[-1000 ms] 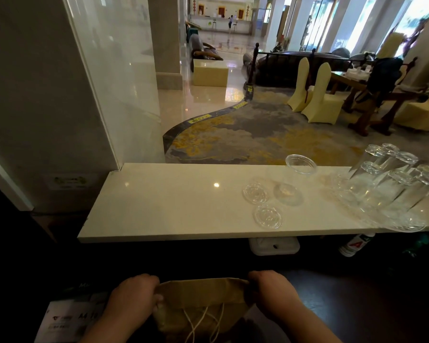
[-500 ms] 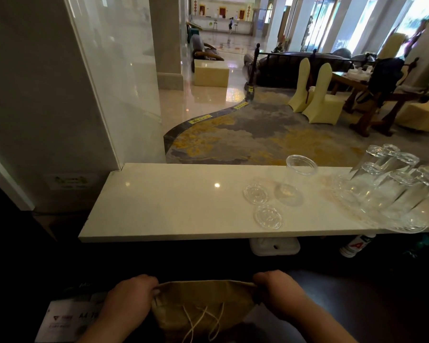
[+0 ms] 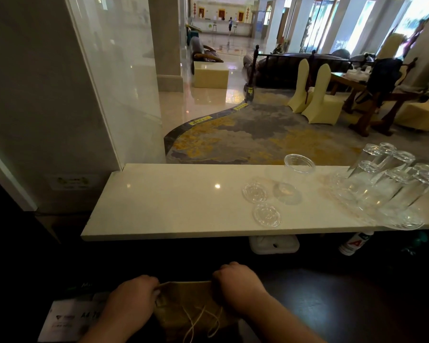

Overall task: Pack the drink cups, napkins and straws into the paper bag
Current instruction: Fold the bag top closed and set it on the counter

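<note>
The paper bag (image 3: 183, 300) sits low in the head view, at the bottom edge of the picture, in the dark space below the near edge of the white counter (image 3: 159, 206). What it rests on is too dark to tell. It is brown, and its pale string handles (image 3: 201, 320) lie loose across its front. Both hands are on its top edge. The left hand (image 3: 131, 300) has its fingers curled round the top left corner, and the right hand (image 3: 238, 283) is closed in a fist on the top right corner, so the bag's mouth lies stretched between the two sets of knuckles. The fingertips themselves are hidden behind the backs of the hands.

On the counter, right of its middle, a clear plastic cup (image 3: 295, 179) stands upright. Two clear lids lie flat just beside it — one (image 3: 255, 193) to its left, the other (image 3: 267, 215) nearer the front edge. A cluster of clear glasses (image 3: 386, 189) crowds the right end.

A white printed sheet (image 3: 70, 318) lies just left of the left hand. Under the counter's front edge a white bottle (image 3: 354, 242) shows partly.
</note>
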Motion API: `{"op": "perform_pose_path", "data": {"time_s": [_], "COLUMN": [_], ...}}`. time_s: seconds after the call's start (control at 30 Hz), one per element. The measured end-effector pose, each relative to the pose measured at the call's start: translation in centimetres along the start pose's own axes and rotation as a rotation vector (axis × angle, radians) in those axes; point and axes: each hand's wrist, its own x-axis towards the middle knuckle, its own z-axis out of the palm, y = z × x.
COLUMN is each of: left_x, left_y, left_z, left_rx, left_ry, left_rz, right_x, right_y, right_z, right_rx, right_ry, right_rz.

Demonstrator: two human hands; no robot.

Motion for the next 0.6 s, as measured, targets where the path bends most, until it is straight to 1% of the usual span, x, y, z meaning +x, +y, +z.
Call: {"op": "perform_pose_path", "data": {"time_s": [0.1,0.2,0.3,0.43,0.6], "left_x": [-0.3,-0.6,-1.0,-1.6,-1.5], "left_y": [0.4,0.6,0.7,0.7,0.6], "left_z": [-0.3,-0.7,-1.1,-1.3,-0.8], "left_rx": [-0.004,-0.006,-0.001,0.003,0.062], "left_ry": [-0.013,-0.024,-0.047,-0.074,-0.051], "left_rz": [0.007,-0.009,-0.002,-0.007,-0.019], "right_x": [2.4,4.2,5.0,4.8,3.1], "right_y": [-3.7,-7.5,-9.7,-9.5,-6.2], "right_z": [0.0,0.1,0.1,0.5,0.3], "right_rx": [0.015,-0.028,-0.078,-0.107,-0.101], "right_ry": [-0.031,-0.038,-0.042,-0.005,-0.018], "right_rz": [-0.074,-0.109,-0.153,-0.163,-0.143]}}
